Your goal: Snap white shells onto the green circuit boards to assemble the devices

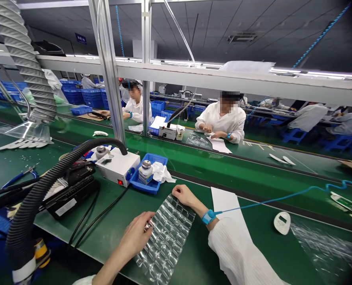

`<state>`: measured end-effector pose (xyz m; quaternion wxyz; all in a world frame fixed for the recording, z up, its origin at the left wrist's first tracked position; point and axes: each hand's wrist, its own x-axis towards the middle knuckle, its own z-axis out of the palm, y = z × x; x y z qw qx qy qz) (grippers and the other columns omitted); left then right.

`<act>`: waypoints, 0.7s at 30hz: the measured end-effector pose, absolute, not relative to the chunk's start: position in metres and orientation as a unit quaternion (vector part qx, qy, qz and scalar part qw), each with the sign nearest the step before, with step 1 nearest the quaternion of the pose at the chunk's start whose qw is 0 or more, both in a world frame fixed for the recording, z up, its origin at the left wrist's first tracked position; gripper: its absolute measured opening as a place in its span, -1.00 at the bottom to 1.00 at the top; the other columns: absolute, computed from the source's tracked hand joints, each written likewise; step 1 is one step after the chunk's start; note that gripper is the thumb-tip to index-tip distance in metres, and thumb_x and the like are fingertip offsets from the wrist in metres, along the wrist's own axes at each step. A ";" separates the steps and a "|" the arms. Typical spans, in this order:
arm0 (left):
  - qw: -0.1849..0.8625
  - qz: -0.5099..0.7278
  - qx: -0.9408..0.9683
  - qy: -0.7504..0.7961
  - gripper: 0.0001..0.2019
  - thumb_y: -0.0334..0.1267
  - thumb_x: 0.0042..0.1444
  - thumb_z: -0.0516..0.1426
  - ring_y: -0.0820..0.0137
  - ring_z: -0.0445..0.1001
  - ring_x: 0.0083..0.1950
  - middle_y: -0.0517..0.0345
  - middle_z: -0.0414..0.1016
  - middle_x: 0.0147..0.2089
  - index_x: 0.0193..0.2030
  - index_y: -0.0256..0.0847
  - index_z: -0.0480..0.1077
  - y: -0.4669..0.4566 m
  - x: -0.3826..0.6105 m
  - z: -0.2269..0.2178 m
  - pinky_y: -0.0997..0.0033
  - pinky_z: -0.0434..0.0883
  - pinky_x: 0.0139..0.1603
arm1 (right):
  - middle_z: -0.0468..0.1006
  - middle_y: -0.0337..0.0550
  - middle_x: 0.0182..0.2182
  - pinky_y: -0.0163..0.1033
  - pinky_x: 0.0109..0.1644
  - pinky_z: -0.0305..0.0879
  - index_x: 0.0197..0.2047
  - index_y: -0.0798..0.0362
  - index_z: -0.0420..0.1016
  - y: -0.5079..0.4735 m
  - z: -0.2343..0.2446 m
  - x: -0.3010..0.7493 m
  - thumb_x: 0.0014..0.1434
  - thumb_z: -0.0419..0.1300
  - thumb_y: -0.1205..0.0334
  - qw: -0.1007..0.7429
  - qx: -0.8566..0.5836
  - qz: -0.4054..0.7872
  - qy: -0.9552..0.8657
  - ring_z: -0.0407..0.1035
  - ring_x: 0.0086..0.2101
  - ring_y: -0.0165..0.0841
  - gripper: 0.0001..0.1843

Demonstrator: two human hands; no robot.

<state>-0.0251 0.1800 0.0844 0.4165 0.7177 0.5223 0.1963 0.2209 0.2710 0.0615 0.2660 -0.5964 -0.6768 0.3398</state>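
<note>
A clear plastic blister tray (165, 237) with several small pockets lies on the green bench in front of me. My left hand (136, 235) rests on the tray's left edge, fingers curled over it in a pinch. My right hand (183, 194) grips the tray's far corner with closed fingers. A blue wrist strap (208, 216) with a coiled blue cord sits on my right wrist. A white paper sheet (227, 204) lies under my right forearm.
A blue bin (155, 186) with a jar and white cloth stands beyond the tray, beside a white control box (118, 166). A black hose (39, 198) and black device are at left. A white oval part (282, 222) and clear film (324, 245) lie right. Other workers sit across the conveyor.
</note>
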 end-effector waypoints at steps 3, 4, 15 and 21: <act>0.407 0.240 0.724 0.502 -0.72 -0.21 0.11 0.03 0.03 0.36 0.10 -0.02 0.47 -0.06 -0.08 -0.11 0.45 0.187 -0.017 0.091 0.00 0.24 0.16 | 0.45 -0.27 -0.55 -0.32 -0.38 0.23 -0.49 0.12 0.44 0.263 0.071 0.222 0.11 0.15 0.36 0.292 -0.566 0.383 -0.669 0.31 -0.50 -0.41 -0.85; 0.409 0.257 0.723 0.494 -0.73 -0.20 0.12 0.03 0.07 0.36 0.10 -0.01 0.47 -0.04 -0.09 -0.11 0.45 0.192 -0.012 0.091 0.04 0.23 0.18 | 0.45 -0.26 -0.56 -0.32 -0.39 0.22 -0.50 0.11 0.44 0.260 0.075 0.222 0.08 0.13 0.36 0.300 -0.558 0.396 -0.665 0.30 -0.50 -0.41 -0.85; 0.536 0.320 0.672 0.399 -0.75 -0.29 0.12 0.15 0.41 0.48 -0.38 0.18 0.50 -0.35 -0.06 -0.29 0.34 0.255 0.051 0.064 0.29 0.45 -0.26 | 0.30 -0.33 -0.66 -0.34 -0.51 0.07 -0.58 0.06 0.36 0.246 0.098 0.226 -0.06 0.17 0.24 0.334 -0.545 0.515 -0.571 0.16 -0.62 -0.45 -0.87; 0.531 0.350 0.674 0.376 -0.77 -0.34 0.05 0.13 0.36 0.47 -0.29 0.18 0.47 -0.39 -0.10 -0.23 0.38 0.246 0.045 0.074 0.34 0.39 -0.21 | 0.26 -0.33 -0.71 -0.35 -0.57 0.03 -0.61 0.05 0.37 0.240 0.099 0.223 -0.08 0.19 0.23 0.331 -0.536 0.584 -0.511 0.11 -0.66 -0.47 -0.85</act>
